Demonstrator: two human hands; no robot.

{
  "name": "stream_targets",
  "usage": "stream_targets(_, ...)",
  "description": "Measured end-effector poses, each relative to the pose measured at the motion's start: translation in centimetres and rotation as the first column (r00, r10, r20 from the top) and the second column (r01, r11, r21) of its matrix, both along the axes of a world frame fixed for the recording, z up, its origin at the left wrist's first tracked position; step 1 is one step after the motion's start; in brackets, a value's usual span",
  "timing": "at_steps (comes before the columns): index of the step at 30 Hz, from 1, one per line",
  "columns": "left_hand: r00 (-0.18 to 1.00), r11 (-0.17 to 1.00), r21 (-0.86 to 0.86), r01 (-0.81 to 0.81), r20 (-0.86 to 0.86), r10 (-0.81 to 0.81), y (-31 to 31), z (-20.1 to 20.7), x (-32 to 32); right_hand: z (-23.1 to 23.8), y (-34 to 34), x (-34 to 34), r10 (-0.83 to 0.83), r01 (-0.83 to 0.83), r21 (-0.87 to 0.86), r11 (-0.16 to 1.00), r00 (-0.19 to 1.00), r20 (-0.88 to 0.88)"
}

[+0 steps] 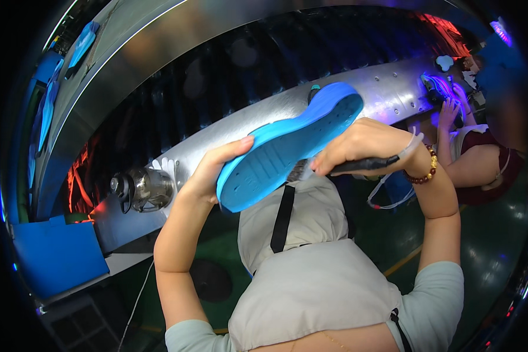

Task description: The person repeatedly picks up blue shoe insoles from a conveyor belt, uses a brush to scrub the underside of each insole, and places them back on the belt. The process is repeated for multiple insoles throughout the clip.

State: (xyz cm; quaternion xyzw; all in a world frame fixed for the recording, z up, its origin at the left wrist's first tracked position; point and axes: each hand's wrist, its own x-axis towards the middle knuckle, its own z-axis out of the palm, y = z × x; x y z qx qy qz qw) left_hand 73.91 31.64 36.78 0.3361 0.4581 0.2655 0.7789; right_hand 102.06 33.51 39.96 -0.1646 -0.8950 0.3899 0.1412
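Note:
A bright blue shoe sole [264,158] is held tilted above my lap, its hollow inner side with ridges turned toward me. My left hand [208,170] grips its near left end, thumb over the rim. My right hand [366,141] is closed around a brush with a black handle [366,165]. The brush's bristles [298,171] are at the sole's near edge; whether they touch it I cannot tell. A pale tube [413,144] runs from the handle's end past my right wrist, which wears a beaded bracelet [431,167].
A metal bench [229,126] runs beyond my hands, beside a dark conveyor [217,76]. A metal pot with black handle [151,189] stands at left, near a blue panel [58,255]. Blue soles [83,44] lie upper left. At right, a co-worker's hands [452,111] hold something under purple light.

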Motion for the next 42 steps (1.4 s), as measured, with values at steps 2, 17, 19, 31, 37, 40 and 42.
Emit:
stream_targets(2, 0.998, 0.999, 0.011, -0.045, -0.037, 0.045, -0.2, -0.6, -0.4, 0.9, 0.2, 0.3, 0.018, -0.019, 0.021, 1.000, 0.998, 0.068)
stream_targets(17, 0.995, 0.983, 0.165, -0.080, 0.075, 0.068, -0.2, -3.1, 2.0, -3.8, 1.0, -5.3, -0.668, 0.532, -0.521, 0.667, 0.737, -0.103)
stream_targets(19, 0.994, 0.975, 0.193, -0.108, 0.049, 0.101, -0.1, -3.8, 2.3, -4.5, 1.7, -5.9, -0.744, 0.546, -0.623, 0.561, 0.663, -0.089)
stream_targets(31, 0.966, 0.956, 0.143, -0.256, 0.070, 0.248, -0.2, -4.8, 1.9, -7.8, 6.5, -3.7, -0.916, 0.615, -0.688, 0.384, 0.345, -0.204)
stream_targets(37, 0.928, 0.957, 0.022, -0.289, 0.250, 0.275, 0.4, -6.4, 2.3, -12.4, 3.9, -5.8, -0.854, 0.727, -0.465, 0.505, 0.343, -0.392)
stream_targets(40, 0.910, 0.951, -0.058, -0.303, 0.278, 0.307, 0.1, -6.1, 0.2, -10.1, -0.3, -4.3, -0.706, 0.464, -0.605, 0.647, 0.663, -0.248)
stream_targets(42, 0.942, 0.947, 0.186, -0.260, 0.265, 0.207, -1.1, -6.1, -2.4, -8.4, -3.1, -2.8, -0.780, 0.244, -0.852, 0.463, 0.569, -0.261)
